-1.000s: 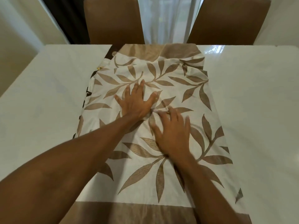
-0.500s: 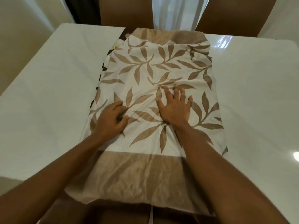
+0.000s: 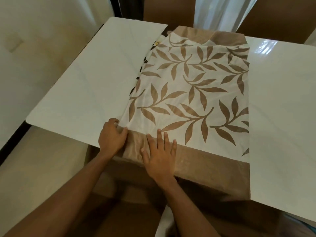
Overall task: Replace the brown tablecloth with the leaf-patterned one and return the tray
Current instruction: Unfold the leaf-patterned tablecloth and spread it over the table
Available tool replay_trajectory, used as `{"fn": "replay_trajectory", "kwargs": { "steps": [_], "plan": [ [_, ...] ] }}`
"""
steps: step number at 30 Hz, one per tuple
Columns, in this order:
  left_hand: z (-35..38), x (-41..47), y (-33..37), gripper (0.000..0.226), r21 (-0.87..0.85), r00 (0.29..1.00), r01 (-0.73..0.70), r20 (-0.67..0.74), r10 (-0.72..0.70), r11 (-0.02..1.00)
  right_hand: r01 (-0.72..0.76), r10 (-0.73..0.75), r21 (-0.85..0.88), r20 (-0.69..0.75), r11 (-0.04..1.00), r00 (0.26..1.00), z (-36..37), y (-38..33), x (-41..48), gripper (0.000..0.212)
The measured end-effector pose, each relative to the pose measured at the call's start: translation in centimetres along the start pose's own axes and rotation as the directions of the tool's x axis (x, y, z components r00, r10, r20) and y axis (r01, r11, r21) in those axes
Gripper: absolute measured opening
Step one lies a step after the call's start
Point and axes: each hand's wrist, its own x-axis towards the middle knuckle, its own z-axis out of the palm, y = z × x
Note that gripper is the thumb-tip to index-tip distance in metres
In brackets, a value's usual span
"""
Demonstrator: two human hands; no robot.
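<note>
The leaf-patterned tablecloth (image 3: 193, 93), white with tan leaves and tan end bands, lies lengthwise down the middle of the white table (image 3: 82, 86). Its near tan band hangs over the table's front edge. My left hand (image 3: 112, 136) rests at the cloth's near left corner, fingers curled against the fabric edge. Flat on the near tan band, fingers spread, lies my right hand (image 3: 160, 155). A dark patterned strip (image 3: 142, 69) peeks out from under the cloth's left side. No tray is in view.
Two brown chair backs (image 3: 168, 11) (image 3: 280, 16) stand behind the table's far edge, with a white curtain (image 3: 220, 12) between them. A brown chair seat (image 3: 136, 199) sits below the near edge under my arms. Pale floor lies to the left.
Both hands have slid from the middle of the cloth toward me, down to the near tan band. The view has tilted down, showing the table's front edge.
</note>
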Motion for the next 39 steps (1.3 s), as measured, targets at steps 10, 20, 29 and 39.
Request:
{"fn": "replay_trajectory", "kwargs": {
  "steps": [10,20,29,39],
  "plan": [
    [-3.1,-2.9,-2.3,0.023,0.059,0.984,-0.056,0.172,0.045,0.997,0.043,-0.033,-0.048,0.189,0.998,0.982,-0.6,-0.9,0.4,0.066],
    [-5.0,-8.8,0.7,0.012,-0.027,0.914,-0.186,0.362,0.184,0.982,-0.012,-0.072,0.230,0.353,0.973,0.933,-4.5,-2.5,1.9,0.058],
    [-4.1,-13.3,6.0,0.016,-0.555,0.773,-0.024,0.517,0.368,0.831,-0.458,0.045,0.863,0.459,0.215,0.887,-8.6,2.3,-0.2,0.037],
    [-1.0,-8.9,2.9,0.048,0.008,0.904,-0.318,0.305,0.301,0.948,-0.406,0.616,0.875,0.172,0.263,0.769,-10.9,9.5,-3.2,0.027]
  ]
}}
